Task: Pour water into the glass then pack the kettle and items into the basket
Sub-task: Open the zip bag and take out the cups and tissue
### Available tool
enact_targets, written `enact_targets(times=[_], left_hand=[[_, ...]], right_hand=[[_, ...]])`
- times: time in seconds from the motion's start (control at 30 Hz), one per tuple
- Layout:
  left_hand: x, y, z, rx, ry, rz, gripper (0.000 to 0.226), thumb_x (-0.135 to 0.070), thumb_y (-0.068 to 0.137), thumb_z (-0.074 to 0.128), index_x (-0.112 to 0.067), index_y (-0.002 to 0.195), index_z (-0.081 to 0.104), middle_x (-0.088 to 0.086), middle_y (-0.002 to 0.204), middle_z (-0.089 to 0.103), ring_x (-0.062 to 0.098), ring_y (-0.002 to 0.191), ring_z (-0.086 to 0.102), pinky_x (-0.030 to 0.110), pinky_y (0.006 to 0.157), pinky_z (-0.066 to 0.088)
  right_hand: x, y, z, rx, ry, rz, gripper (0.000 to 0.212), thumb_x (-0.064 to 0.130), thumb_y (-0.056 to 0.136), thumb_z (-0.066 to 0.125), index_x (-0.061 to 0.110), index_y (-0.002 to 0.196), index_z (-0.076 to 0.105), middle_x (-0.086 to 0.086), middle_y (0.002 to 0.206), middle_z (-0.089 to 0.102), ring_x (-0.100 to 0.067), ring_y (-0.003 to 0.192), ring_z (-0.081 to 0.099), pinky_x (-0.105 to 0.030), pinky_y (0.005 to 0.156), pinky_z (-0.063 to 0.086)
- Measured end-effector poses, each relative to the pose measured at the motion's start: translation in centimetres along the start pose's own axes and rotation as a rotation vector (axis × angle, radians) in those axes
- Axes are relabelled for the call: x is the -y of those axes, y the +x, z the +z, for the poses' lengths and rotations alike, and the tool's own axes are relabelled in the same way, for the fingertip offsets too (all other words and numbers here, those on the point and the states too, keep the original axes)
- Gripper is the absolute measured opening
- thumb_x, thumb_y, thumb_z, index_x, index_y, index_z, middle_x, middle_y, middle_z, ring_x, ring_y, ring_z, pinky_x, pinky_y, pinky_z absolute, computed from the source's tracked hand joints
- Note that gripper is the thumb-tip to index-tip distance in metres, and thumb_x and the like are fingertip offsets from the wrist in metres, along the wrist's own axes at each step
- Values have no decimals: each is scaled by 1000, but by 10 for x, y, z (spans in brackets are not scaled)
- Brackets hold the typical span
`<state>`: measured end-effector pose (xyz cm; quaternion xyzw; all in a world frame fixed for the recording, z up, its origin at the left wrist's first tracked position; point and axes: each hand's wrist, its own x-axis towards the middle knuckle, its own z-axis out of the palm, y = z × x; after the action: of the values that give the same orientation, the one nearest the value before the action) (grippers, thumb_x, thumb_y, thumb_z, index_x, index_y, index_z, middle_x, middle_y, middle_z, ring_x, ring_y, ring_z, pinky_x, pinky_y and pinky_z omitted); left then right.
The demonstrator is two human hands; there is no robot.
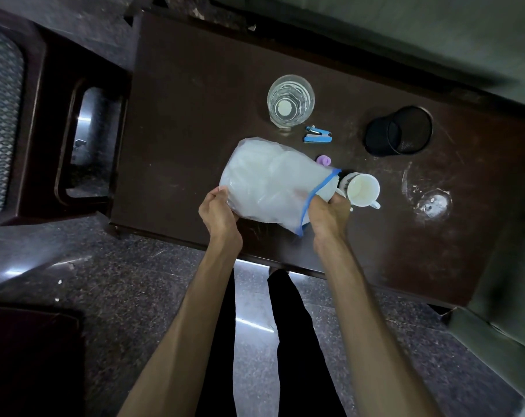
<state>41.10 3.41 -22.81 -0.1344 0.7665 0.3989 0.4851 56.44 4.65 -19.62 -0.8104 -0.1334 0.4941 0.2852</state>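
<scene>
A translucent white plastic bag (264, 182) with a blue zip strip lies on the dark wooden table (195, 145). My left hand (220, 210) pinches its closed left end. My right hand (327, 213) grips the bag's blue-edged mouth. A white mug (362, 189) lies on its side right at that mouth, touching my right fingers. Behind the bag stands a clear glass (290, 100) with water in it. A blue stapler (317, 135) lies just in front of the glass. A small purple object (324, 160) peeks out behind the bag. No kettle or basket is in sight.
A black mesh pen holder (401, 130) lies tipped at the right back. A wet ring and smear (429, 200) mark the table's right part. A dark wooden chair (59, 130) stands left of the table. My legs and the stone floor are below the table's near edge.
</scene>
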Motion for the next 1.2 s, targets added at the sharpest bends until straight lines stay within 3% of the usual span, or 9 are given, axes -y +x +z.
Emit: enact_targets(times=[0.23, 0.47, 0.57, 0.6, 0.67, 0.77, 0.87, 1.07, 1.2], left_hand=[[-15, 12, 2, -79, 26, 65, 22, -9, 101, 55, -20, 87, 68, 4, 100, 73, 23, 100, 71, 46, 103, 59], [-24, 9, 6, -147, 12, 133, 24, -9, 100, 53, -22, 86, 67, -4, 93, 70, 17, 94, 69, 34, 90, 61], [-24, 8, 5, -191, 7, 150, 17, -7, 99, 53, -15, 99, 67, 0, 99, 71, 18, 95, 69, 32, 88, 60], [-25, 6, 5, -205, -4, 156, 17, -4, 99, 53, -13, 103, 67, 3, 102, 71, 19, 96, 69, 33, 90, 60], [-27, 2, 5, -225, -27, 182, 23, 0, 97, 52, -5, 114, 67, 9, 108, 69, 21, 98, 67, 29, 86, 58], [-31, -15, 4, -269, 23, 318, 34, 0, 96, 55, 2, 129, 61, 8, 114, 62, 17, 99, 60, 8, 70, 50], [-32, -43, 9, -259, 93, 546, 36, 2, 91, 54, 4, 127, 60, 8, 117, 55, 17, 106, 57, 17, 88, 50], [-5, -100, 43, 20, 239, 827, 25, 5, 84, 55, -10, 101, 66, 14, 113, 65, 27, 112, 64, 48, 100, 51], [19, -120, 71, 151, 295, 861, 25, 10, 82, 56, -9, 95, 67, -2, 104, 65, 10, 104, 61, 35, 98, 48]], right_hand=[[12, 5, -25, -18, -318, -254, 18, 9, 95, 62, 15, 80, 70, 7, 65, 61, -7, 61, 56, -15, 54, 44], [35, -4, -59, 175, -220, -248, 50, -5, 94, 52, 36, 75, 75, 27, 78, 69, 8, 82, 64, -11, 72, 53], [43, -12, -76, 307, -225, -201, 20, 23, 84, 63, 25, 88, 82, 25, 79, 70, 9, 75, 61, -9, 65, 47], [44, -12, -82, 335, -204, -163, 25, 35, 80, 65, 22, 91, 83, 17, 82, 72, 3, 77, 62, -12, 65, 47], [43, -12, -92, 262, -211, -138, 30, 51, 80, 73, 23, 88, 84, 5, 85, 76, -2, 77, 64, -17, 67, 48], [43, -11, -107, 19, -238, -257, 6, 28, 82, 86, 23, 85, 84, 10, 79, 78, 1, 69, 67, -20, 67, 50], [55, -6, -127, -135, -294, -402, 27, 6, 76, 81, 27, 93, 79, 23, 76, 72, 9, 65, 64, -10, 64, 50], [112, 26, -144, -335, -361, -534, 43, 15, 69, 74, 26, 111, 75, 17, 91, 70, -10, 89, 70, -30, 83, 60], [141, 67, -133, -314, -500, -524, 39, 17, 74, 68, 23, 111, 79, 0, 105, 79, -21, 103, 71, -22, 88, 51]])
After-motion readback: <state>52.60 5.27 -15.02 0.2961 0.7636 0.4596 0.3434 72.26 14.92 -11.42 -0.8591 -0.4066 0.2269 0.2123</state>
